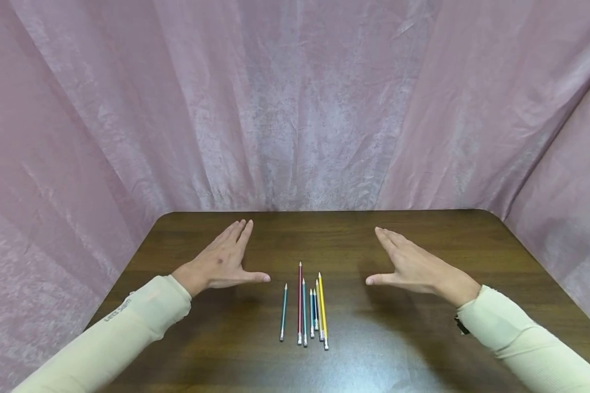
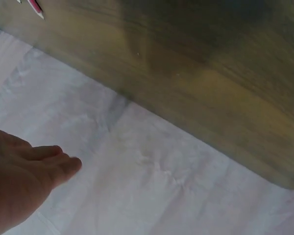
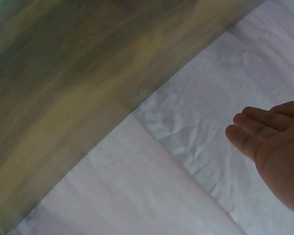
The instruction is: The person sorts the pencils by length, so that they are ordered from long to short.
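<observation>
Several pencils lie roughly side by side at the middle of the table, points away from me and eraser ends toward me. A teal pencil (image 1: 283, 312) sits a little apart on the left. Beside it come a long red pencil (image 1: 300, 305), another teal pencil (image 1: 304, 314), shorter dark blue ones, and a yellow pencil (image 1: 323, 311) at the right. My left hand (image 1: 221, 262) hovers left of the pencils, fingers straight and thumb spread, holding nothing. On the other side, my right hand (image 1: 415, 267) is held likewise, touching nothing. In the left wrist view, a red pencil's tip (image 2: 36, 8) shows at the corner.
The brown wooden table (image 1: 192, 355) has rounded far corners. Pink velvety curtain (image 1: 295, 109) hangs behind its far edge and along both sides. Light glares off the tabletop near the front.
</observation>
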Available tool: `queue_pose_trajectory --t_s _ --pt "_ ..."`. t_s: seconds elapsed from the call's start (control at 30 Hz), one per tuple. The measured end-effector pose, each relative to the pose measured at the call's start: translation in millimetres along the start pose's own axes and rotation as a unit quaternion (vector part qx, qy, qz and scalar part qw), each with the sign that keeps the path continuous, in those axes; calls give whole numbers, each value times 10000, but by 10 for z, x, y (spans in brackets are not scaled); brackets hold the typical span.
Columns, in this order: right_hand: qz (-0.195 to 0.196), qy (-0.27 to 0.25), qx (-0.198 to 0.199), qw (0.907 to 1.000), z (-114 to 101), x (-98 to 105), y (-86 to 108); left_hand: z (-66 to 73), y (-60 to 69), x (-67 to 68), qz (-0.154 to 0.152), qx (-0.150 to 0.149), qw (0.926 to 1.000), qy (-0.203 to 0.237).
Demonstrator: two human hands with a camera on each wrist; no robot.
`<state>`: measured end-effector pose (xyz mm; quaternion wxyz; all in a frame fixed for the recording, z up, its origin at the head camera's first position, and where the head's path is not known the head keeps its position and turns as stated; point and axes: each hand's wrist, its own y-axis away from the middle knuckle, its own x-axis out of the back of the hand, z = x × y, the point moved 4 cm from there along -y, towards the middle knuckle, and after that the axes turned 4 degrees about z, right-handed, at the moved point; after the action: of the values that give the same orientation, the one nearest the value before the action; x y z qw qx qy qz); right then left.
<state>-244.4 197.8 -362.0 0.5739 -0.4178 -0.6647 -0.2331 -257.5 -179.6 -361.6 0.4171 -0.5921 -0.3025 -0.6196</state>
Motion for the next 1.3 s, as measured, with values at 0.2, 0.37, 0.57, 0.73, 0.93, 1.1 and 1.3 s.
queue_pose_trajectory --t_s 0.2,0.37,0.57,0.73,0.93,1.1,1.3 --pt "226 -260 41 9994 -97 -45 -30 65 -36 -94 93 37 9990 443" --pt "434 -330 54 9985 -169 -141 -64 137 -58 -177 106 116 9978 648" --pt "459 -466 240 9976 -263 -243 -98 255 -64 -256 245 51 9960 852" --pt "508 -1028 201 9932 -338 -292 -143 343 -77 -320 206 229 9895 1414" --pt "455 -1682 -112 9846 -397 -369 -197 422 -100 -373 171 458 9761 2117" --pt "189 -2034 -410 9781 -472 -460 -231 471 -106 -421 30 743 9658 2483" --pt "-334 -2659 -1108 9570 -560 -577 -276 567 -118 -492 -206 1014 9457 3081"
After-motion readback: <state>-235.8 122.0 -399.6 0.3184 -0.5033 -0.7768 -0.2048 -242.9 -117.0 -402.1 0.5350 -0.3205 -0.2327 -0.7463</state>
